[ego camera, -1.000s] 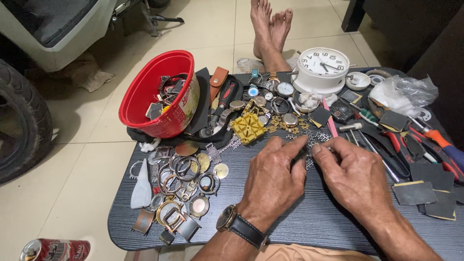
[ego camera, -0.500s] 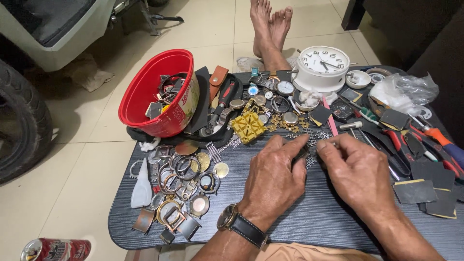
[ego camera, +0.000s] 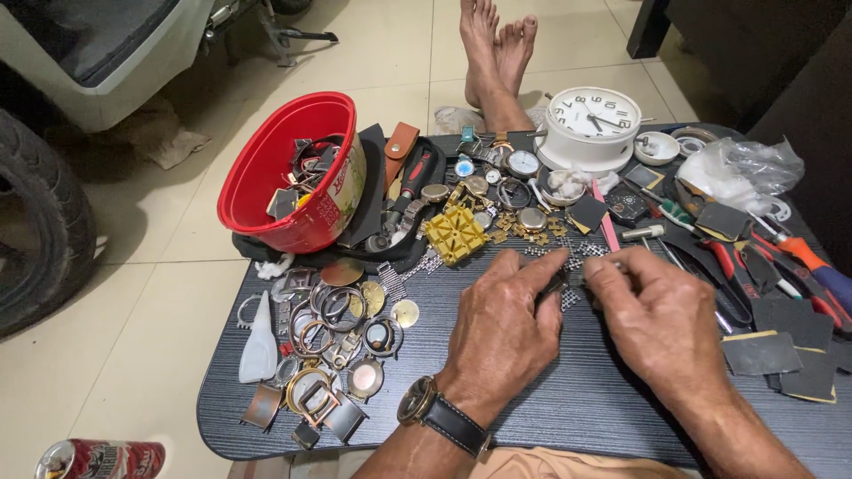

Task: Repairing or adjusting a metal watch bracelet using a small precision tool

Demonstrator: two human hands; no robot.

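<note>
Both hands meet at the middle of the dark desk (ego camera: pixel 568 417): the left hand (ego camera: pixel 501 333) and right hand (ego camera: pixel 661 324) each pinch an end of a small metal watch-band piece (ego camera: pixel 568 286), fingers closed on it, just above the desktop. The work looks mid-way; loose links (ego camera: pixel 581 253) lie scattered beyond. Left of them sit watch cases (ego camera: pixel 342 341) and a red bowl (ego camera: pixel 284 173); a white clock (ego camera: pixel 593 120) stands behind. Since the earlier frames the hands have drawn slightly closer together.

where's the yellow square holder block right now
In the head view the yellow square block lies on the dark table, just right of the red bowl and ahead of the left hand.
</note>
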